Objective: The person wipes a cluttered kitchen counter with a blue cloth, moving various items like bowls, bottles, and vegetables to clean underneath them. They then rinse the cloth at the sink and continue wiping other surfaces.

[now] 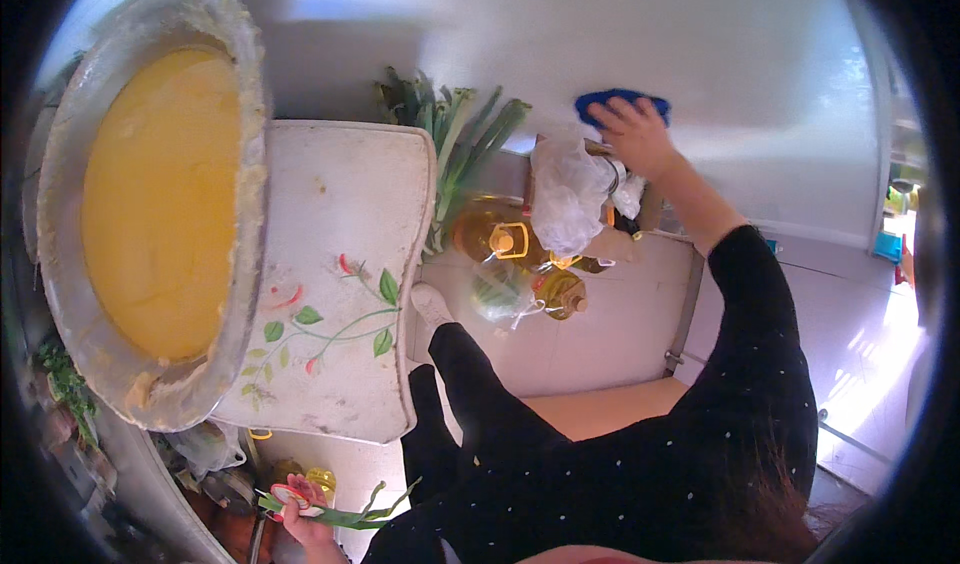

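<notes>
My right hand [637, 136] reaches up and spreads its fingers over a blue cloth [622, 106], which lies against a smooth pale wall [750, 61]. At lower left, my left hand [304, 511] grips a green scallion stalk [352, 517] together with a small red-and-white object [291, 495]; what that object is I cannot tell. A large metal basin [251, 189] with a doughy residue on its rim holds a yellow mass [161, 204]. It stands on a pale table [337, 204] painted with flowers.
Long leeks [469, 144] lean between table and wall. Large oil bottles [487, 226] and a smaller oil bottle [562, 295] stand on the tiled floor [600, 346], near a crumpled plastic bag [566, 196]. A plastic bag of greens [499, 294] sits there too. Leafy greens [67, 391] lie at far left.
</notes>
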Tool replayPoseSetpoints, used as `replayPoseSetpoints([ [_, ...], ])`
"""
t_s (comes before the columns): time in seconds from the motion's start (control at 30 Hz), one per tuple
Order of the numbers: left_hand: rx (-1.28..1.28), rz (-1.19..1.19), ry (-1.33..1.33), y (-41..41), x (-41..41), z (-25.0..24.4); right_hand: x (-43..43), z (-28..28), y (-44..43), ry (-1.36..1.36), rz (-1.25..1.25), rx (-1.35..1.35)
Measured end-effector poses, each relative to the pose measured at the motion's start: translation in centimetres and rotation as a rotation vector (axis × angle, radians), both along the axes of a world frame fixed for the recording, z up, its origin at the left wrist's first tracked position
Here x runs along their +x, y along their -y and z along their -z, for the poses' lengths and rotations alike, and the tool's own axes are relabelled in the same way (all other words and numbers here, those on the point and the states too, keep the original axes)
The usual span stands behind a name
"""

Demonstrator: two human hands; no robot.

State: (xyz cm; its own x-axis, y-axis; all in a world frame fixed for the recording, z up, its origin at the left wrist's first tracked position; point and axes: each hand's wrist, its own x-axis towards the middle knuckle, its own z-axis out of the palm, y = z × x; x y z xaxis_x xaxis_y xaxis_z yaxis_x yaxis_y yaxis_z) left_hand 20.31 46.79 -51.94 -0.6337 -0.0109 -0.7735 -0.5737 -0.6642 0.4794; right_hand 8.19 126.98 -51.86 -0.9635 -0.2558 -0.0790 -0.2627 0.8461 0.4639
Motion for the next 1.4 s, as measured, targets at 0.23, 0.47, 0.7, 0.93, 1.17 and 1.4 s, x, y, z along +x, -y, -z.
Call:
replayPoseSetpoints([
  [0.23,-0.023,0.077,-0.022,1.3,0.1,-0.2,-12.7,-12.2,7.6,-0.952,-0.117,-0.197],
  [0.47,-0.173,0.379,0.074,-3.2,-4.4,-7.6,-9.9,-4.4,7.8,-0.452,-0.178,-0.28],
  [0.7,-0.404,0.494,0.127,-3.7,-5.7,-14.3,4.7,-9.8,-5.7,-1.785,0.865,-0.592],
  [0.93,-0.286,0.251,-0.25,-1.3,-6.6,-15.0,-3.2,-8.5,-2.2,-2.266,0.966,-1.522],
  [1.17,-0.161,0.412,-0.412,-10.2,-11.4,-16.3,-19.0,-17.0,17.2,-1.095,0.233,-0.508],
  [1.4,0.095,0.356,-0.472,-17.4,-12.0,-14.8,-14.3,-16.6,13.9,-0.473,-0.108,-0.294],
])
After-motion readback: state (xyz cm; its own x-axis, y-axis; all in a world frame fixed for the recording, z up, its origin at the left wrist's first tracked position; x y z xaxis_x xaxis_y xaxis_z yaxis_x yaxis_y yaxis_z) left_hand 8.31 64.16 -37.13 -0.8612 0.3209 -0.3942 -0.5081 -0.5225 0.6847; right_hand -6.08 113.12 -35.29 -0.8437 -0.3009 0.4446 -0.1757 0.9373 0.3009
